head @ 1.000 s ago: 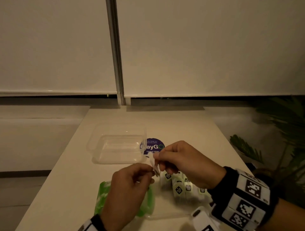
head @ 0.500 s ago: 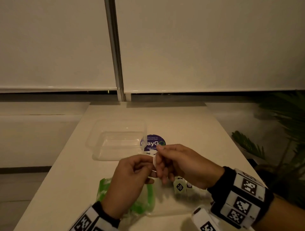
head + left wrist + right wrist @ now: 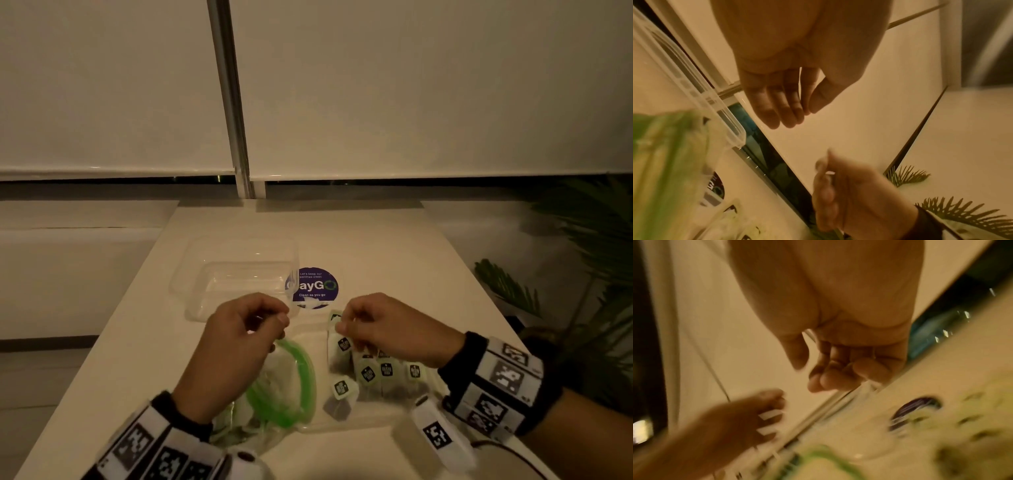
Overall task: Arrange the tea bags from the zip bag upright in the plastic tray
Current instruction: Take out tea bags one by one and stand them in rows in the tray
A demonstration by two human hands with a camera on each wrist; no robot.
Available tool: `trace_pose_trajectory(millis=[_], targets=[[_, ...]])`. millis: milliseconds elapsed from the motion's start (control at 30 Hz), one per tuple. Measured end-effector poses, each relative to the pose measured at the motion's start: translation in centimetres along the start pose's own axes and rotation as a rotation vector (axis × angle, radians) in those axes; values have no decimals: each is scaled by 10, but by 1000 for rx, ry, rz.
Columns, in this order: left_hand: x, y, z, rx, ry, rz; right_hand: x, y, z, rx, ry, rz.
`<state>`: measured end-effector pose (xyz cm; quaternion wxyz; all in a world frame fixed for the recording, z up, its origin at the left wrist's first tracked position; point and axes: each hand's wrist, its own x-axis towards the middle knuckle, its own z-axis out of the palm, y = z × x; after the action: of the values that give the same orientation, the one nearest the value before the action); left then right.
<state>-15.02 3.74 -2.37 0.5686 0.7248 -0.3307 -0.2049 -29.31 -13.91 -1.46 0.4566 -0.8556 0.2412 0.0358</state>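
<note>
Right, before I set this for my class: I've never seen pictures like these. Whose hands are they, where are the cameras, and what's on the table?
There is no machine. A person works with bare hands and wears patterned wristbands that carry cameras. The wide picture comes from a head camera, and the other two look along each wrist.

On the table lie an empty clear plastic tray, a purple sticker and a clear zip bag with a green zip. The tea bags seem to be inside the bag.

The left hand pinches the bag's green mouth. The right hand curls at the opposite lip, but blur hides what it holds.
</note>
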Motion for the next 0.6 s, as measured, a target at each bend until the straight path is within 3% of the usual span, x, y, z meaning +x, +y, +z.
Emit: trace_pose_trajectory(millis=[100,167,367,600], targets=[[-7,-7,3,139,-62,23,12,26,19,-619,-105,20],[-13,-13,8,154,-78,22,17,37,35,-781,-136,19],[-22,-20,19,171,-130,31,29,46,66,-1014,-130,-17],[-23,-19,18,178,-158,26,33,41,65,-1022,-177,-19]])
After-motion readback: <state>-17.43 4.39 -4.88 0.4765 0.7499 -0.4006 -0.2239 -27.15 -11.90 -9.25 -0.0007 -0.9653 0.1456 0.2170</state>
